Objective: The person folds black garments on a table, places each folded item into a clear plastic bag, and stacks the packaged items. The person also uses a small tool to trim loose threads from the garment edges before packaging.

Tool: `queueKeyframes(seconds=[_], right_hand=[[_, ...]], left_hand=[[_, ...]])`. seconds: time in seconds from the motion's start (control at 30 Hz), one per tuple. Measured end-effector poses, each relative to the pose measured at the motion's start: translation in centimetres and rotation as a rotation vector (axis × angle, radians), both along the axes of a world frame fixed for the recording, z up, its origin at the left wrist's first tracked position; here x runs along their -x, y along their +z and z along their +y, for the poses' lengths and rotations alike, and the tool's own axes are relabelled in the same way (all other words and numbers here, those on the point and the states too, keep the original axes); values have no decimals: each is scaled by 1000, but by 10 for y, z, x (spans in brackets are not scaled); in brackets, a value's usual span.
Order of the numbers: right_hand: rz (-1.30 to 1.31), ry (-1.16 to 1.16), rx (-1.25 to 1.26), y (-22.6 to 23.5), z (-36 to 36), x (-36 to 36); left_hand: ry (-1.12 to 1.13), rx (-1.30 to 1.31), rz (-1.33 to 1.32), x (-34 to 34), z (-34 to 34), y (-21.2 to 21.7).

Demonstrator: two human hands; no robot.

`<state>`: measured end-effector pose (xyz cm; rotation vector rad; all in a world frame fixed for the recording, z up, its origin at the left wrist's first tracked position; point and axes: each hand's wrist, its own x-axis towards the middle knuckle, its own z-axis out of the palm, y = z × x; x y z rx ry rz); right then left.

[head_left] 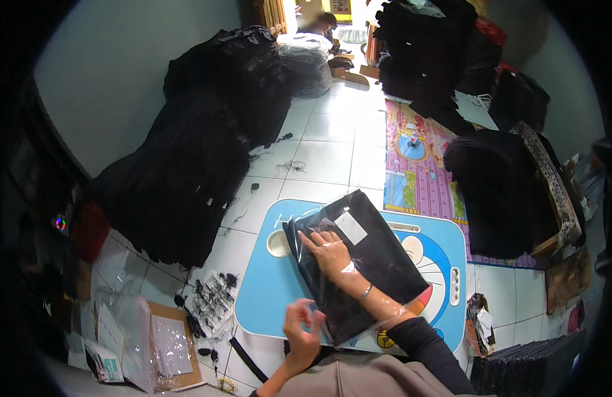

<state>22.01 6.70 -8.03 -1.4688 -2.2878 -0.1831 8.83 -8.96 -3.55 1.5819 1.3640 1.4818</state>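
A folded black garment [385,255] lies in a clear plastic bag [305,239] on a blue folding table [269,291] with a cartoon face. A blank-looking white label [350,227] sits near its far edge. My right hand [329,257] rests flat on the garment with its fingers stretched out. Clear film wraps over that wrist and forearm, so the hand appears to be inside the bag. At the bag's near left corner is my left hand [302,329], its fingers curled in toward the thumb, seemingly pinching the film's edge.
Large heaps of black garments stand at the left [180,165] and far right [422,46]. More black cloth [491,192] lies on a colourful mat [418,159]. Thread scraps [213,301] and cardboard [174,344] are at the lower left. A person [319,25] sits near the far doorway.
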Motion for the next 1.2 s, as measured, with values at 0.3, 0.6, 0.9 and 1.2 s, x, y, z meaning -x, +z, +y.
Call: queueKeyframes(seconds=[0.3, 0.6, 0.9, 1.2], right_hand=[[20, -201, -99, -3, -3, 26], [190, 120, 45, -6, 24, 1], [87, -75, 3, -1, -22, -39], [316, -443, -18, 14, -13, -86]], left_hand=[[-413, 789, -419, 15, 12, -38], [-234, 382, 412, 21, 58, 5], [-389, 240, 842, 1, 207, -32], [-432, 195, 762, 7, 213, -39]])
